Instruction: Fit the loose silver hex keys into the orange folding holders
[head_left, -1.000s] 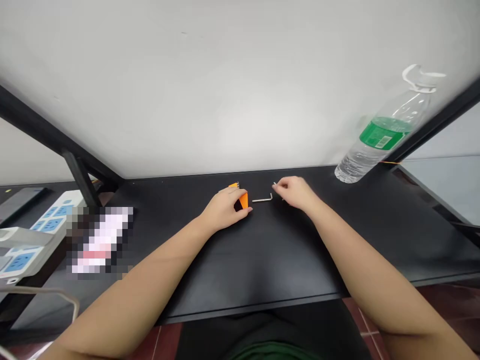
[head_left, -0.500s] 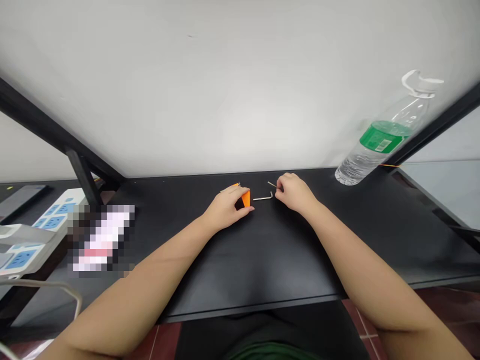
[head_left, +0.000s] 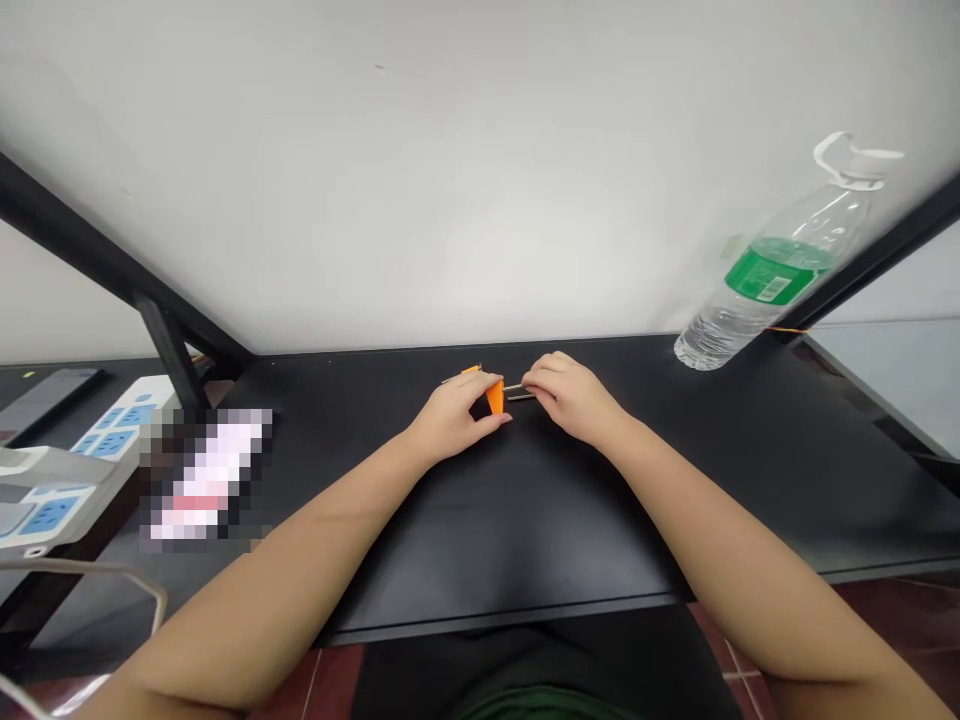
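Observation:
An orange piece [head_left: 495, 397] stands on the black tabletop [head_left: 480, 530], gripped between the thumb and fingers of my left hand [head_left: 450, 415]. More orange and a thin dark tip show behind those fingers. Pinched in my right hand [head_left: 568, 398] is a thin metal rod [head_left: 514, 388], its free end pointing left, close to the orange piece. I cannot tell whether the two touch. Just below the rod lies a silver hex key [head_left: 519, 398], its bent end hidden by my right fingers.
A large water bottle [head_left: 776, 270] with a green label stands at the back right. At the left are a white power strip [head_left: 94, 460], a pixelated phone-like object [head_left: 214, 470] and a pale cable [head_left: 142, 575]. Black frame bars slope at both sides; a white wall rises behind.
My right hand has moved left with the thin rod, bringing the rod's end near the orange piece and covering the hex key's bent end. My left hand keeps its hold.

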